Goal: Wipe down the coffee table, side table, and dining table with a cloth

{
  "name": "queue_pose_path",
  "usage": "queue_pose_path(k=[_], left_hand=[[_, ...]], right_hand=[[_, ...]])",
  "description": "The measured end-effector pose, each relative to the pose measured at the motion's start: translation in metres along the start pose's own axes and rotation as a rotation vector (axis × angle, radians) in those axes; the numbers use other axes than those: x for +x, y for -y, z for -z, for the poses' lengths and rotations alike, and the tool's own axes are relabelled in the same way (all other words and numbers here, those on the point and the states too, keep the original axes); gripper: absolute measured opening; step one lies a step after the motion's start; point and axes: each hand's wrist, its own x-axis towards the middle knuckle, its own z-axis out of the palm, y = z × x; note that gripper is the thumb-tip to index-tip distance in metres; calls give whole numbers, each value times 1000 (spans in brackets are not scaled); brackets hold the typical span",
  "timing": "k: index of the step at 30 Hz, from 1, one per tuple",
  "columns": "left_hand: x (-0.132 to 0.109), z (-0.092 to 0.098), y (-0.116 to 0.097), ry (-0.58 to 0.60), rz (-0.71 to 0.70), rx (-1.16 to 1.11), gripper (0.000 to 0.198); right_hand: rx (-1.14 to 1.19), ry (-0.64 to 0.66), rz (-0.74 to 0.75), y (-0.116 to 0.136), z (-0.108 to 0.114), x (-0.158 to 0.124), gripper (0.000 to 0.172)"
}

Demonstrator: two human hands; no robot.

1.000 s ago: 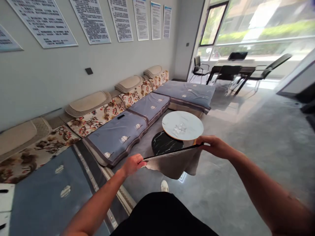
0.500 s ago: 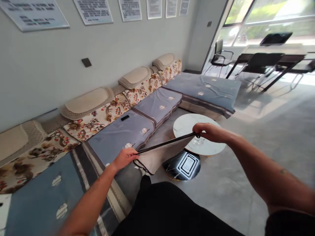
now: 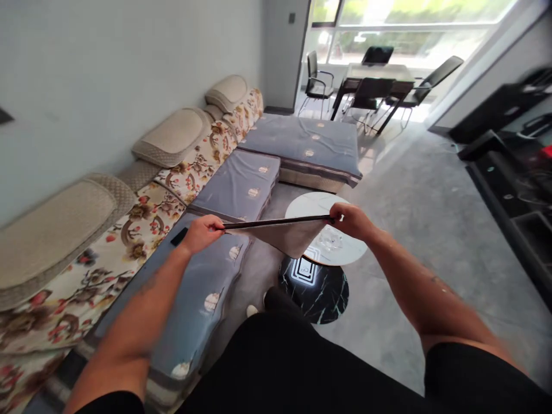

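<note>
Pinching the two ends of one dark-bound edge, the fingers of my left hand (image 3: 203, 232) and right hand (image 3: 350, 219) hold a cloth (image 3: 290, 236) stretched straight between them. It hangs in the air in front of me, soft-looking and pale greyish-brown, narrowing to a low point and hiding part of the white round table (image 3: 302, 206) beyond. Close by my left hand, a dark flat slab (image 3: 178, 236) lies on the blue-grey seat cover (image 3: 207, 270), partly behind my fingers. Below the cloth sits a glossy black round table (image 3: 325, 296), white-veined like marble, mirroring a rectangular ceiling light. The white top, faintly veined too, carries a clear glass dish (image 3: 330, 240); I can't make out whether anything is in it. Floral fabric (image 3: 196, 150) runs along the sofa back under quilted beige pads (image 3: 172, 137). Further off, black chairs (image 3: 373, 92) surround a rectangular table (image 3: 379, 72) by the window (image 3: 405, 43), and a dark shelf unit (image 3: 502, 192) lines the right side of the smooth grey floor (image 3: 401, 310).
</note>
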Motion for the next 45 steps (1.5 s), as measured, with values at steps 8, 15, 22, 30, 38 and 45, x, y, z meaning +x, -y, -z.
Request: queue_pose_path(k=[8, 15, 22, 30, 38, 45], left_hand=[[195, -24, 62, 200, -80, 242, 17], [367, -99, 98, 410, -43, 286, 14], [514, -197, 107, 642, -263, 203, 17], [673, -317, 34, 948, -603, 299, 25], [778, -461, 50, 1478, -465, 270, 19], [867, -658, 49, 1687, -762, 294, 22]], right_hand=[[75, -110, 12, -63, -16, 79, 22], [276, -243, -284, -204, -62, 120, 30], [283, -371, -588, -264, -62, 104, 32], [348, -513, -623, -260, -66, 71, 28], [485, -854, -971, -253, -153, 90, 28], [519, -1137, -1511, -323, -209, 165, 31]])
